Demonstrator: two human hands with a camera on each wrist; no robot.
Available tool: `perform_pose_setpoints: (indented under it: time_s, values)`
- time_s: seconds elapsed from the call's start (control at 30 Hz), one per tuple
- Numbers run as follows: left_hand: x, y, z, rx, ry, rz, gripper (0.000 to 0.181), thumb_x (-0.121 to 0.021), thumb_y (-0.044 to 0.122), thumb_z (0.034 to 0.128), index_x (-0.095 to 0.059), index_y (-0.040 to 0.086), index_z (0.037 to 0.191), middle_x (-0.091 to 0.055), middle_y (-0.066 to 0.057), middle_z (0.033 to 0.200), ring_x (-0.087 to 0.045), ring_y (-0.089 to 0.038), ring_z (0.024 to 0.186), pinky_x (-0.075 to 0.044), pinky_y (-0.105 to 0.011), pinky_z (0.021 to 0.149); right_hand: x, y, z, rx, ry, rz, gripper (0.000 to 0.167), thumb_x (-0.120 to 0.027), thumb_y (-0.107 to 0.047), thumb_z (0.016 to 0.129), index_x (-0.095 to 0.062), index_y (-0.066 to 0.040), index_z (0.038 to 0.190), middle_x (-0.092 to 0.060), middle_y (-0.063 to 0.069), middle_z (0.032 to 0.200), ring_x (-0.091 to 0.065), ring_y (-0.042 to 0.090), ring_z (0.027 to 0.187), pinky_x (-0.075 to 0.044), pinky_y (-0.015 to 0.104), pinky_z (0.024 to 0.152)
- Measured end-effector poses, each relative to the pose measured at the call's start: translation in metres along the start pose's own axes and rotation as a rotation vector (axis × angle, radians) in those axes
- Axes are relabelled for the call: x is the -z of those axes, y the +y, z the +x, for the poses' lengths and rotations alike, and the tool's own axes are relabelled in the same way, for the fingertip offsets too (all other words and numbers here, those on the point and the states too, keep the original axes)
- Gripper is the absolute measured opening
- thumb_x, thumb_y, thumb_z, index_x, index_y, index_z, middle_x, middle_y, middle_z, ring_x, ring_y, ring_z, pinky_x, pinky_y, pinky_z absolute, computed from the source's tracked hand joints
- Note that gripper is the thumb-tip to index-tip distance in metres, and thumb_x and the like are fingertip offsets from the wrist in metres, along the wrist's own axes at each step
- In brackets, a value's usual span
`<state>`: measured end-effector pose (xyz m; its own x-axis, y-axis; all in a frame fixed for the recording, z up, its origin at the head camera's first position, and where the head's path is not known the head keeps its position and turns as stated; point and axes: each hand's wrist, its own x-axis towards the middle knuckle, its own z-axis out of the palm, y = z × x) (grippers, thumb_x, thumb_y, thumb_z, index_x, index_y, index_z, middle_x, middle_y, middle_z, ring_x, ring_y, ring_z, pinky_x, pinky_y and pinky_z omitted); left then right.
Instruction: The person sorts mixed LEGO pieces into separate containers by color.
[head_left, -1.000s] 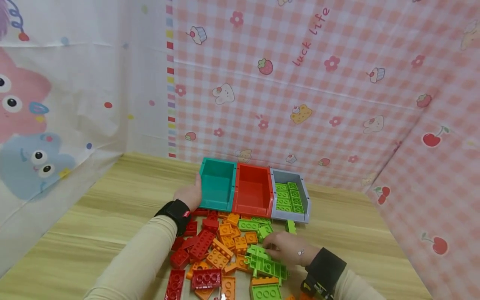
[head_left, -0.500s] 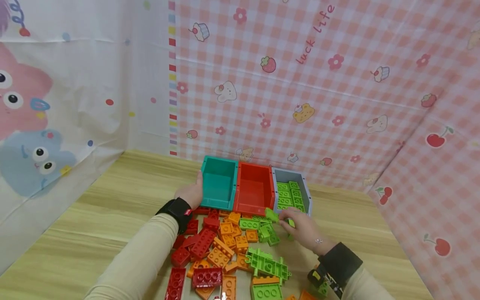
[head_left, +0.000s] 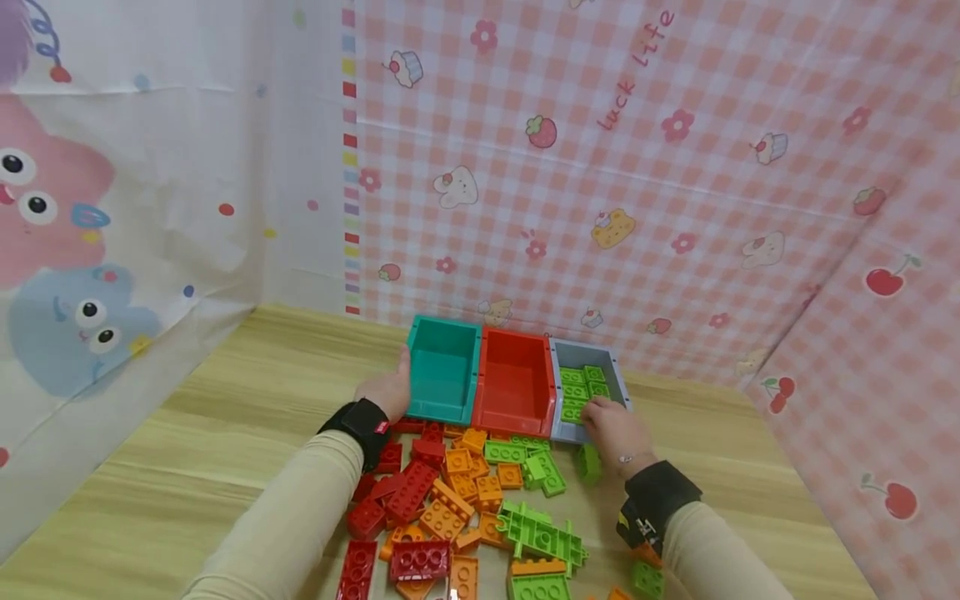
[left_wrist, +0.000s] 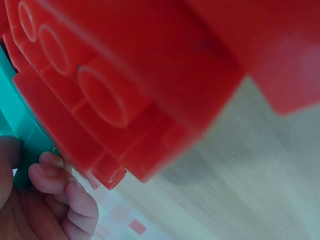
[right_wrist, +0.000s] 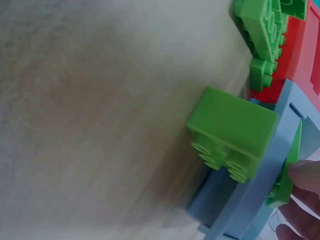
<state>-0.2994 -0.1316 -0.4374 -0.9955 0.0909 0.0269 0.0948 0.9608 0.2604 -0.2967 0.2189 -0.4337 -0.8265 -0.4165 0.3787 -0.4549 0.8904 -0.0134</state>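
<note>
My left hand (head_left: 386, 393) grips the left edge of a teal bin (head_left: 442, 367); in the left wrist view its fingers (left_wrist: 50, 172) curl at the bin's rim. My right hand (head_left: 618, 432) reaches over the front of a grey-blue bin (head_left: 567, 432). In the right wrist view its thumb and fingers pinch a green toy building brick (right_wrist: 288, 172) just inside that bin's wall. Rows of green bricks (head_left: 573, 377) lie in the bin. A separate green brick (right_wrist: 232, 125) stands outside, near the bin's front.
An open red bin (head_left: 515, 375) sits between the other two. In front spread red bricks (head_left: 411, 492), orange bricks (head_left: 442, 521) and green pieces, including a long green chassis (head_left: 542, 535). A checked cloth (head_left: 562, 167) hangs behind the wooden table (head_left: 300, 358).
My right hand has taken a green brick from the loose pile and carried it up and right into the grey-blue bin. The left hand stays at the teal bin.
</note>
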Motion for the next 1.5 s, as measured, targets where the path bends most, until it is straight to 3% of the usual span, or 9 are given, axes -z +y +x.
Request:
perform_pose_setpoints:
  time_s: [0.23,0.37,0.5,0.63,0.77,1.03,1.3,1.5]
  values:
    - [0.000,-0.002,0.004,-0.004,-0.013,0.008,0.067,-0.039,0.000,0.0936,-0.001,0.001,0.149,-0.043,-0.001,0.047,-0.030,-0.013,0.039,-0.022,-0.029,0.043,-0.005,0.004,-0.002,-0.024,-0.032,0.018,0.007,-0.066,-0.004,0.084,-0.068,-0.008,0.089,-0.063,0.007,0.095,-0.063,0.022,0.084,-0.050,0.037,0.068]
    - [-0.002,-0.003,0.006,-0.005,-0.025,0.007,0.067,-0.039,-0.001,0.0936,0.000,0.001,0.149,-0.043,-0.001,0.047,-0.031,-0.013,0.039,-0.022,-0.029,0.043,-0.008,0.002,-0.005,0.012,0.017,0.047,0.011,-0.067,-0.002,0.083,-0.068,-0.008,0.092,-0.063,0.006,0.096,-0.063,0.022,0.086,-0.051,0.037,0.068]
    - [-0.001,-0.002,0.005,-0.003,-0.033,-0.002,0.067,-0.038,-0.001,0.0939,0.001,0.001,0.149,-0.044,-0.002,0.047,-0.031,-0.014,0.039,-0.022,-0.029,0.043,-0.007,-0.011,-0.008,0.151,0.041,0.144,0.017,-0.068,-0.002,0.082,-0.066,-0.009,0.097,-0.063,0.001,0.095,-0.061,0.016,0.085,-0.050,0.034,0.068]
    - [0.001,-0.001,0.003,0.001,-0.029,-0.012,0.067,-0.038,-0.001,0.0937,0.000,0.000,0.148,-0.045,-0.002,0.048,-0.032,-0.015,0.038,-0.022,-0.029,0.043,-0.005,-0.034,-0.007,0.349,-0.093,0.222,0.016,-0.067,-0.006,0.085,-0.066,-0.010,0.100,-0.062,-0.001,0.096,-0.059,0.013,0.086,-0.050,0.032,0.073]
    - [0.000,-0.002,0.002,-0.003,-0.023,-0.014,0.067,-0.039,-0.001,0.0934,0.000,-0.001,0.148,-0.046,-0.002,0.048,-0.034,-0.015,0.039,-0.023,-0.029,0.043,-0.006,-0.051,-0.006,0.435,-0.224,0.233,0.016,-0.067,-0.009,0.085,-0.067,-0.010,0.101,-0.062,0.000,0.098,-0.060,0.014,0.089,-0.049,0.031,0.076]
    - [-0.003,-0.003,0.003,0.008,-0.036,-0.024,0.067,-0.038,0.000,0.0940,0.002,0.001,0.149,-0.047,-0.003,0.049,-0.036,-0.015,0.040,-0.025,-0.030,0.043,-0.012,-0.073,0.001,0.362,-0.345,0.180,0.012,-0.064,-0.013,0.088,-0.070,-0.012,0.098,-0.062,-0.002,0.091,-0.059,0.012,0.082,-0.049,0.028,0.073]
    - [-0.004,-0.002,0.003,0.004,-0.035,-0.024,0.068,-0.039,-0.001,0.0935,0.001,0.000,0.148,-0.047,-0.003,0.049,-0.035,-0.015,0.039,-0.024,-0.029,0.043,-0.013,-0.089,0.004,0.263,-0.374,0.063,0.008,-0.069,-0.012,0.083,-0.066,-0.012,0.091,-0.063,-0.001,0.084,-0.059,0.013,0.076,-0.050,0.030,0.070]
    - [-0.003,-0.001,0.004,0.034,-0.047,-0.047,0.071,-0.037,-0.002,0.0921,0.005,0.003,0.149,-0.048,-0.006,0.049,-0.037,-0.017,0.039,-0.025,-0.030,0.043,-0.014,-0.092,0.003,0.249,-0.380,-0.008,0.012,-0.072,-0.010,0.080,-0.064,-0.012,0.088,-0.063,-0.002,0.080,-0.057,0.013,0.071,-0.050,0.031,0.066]
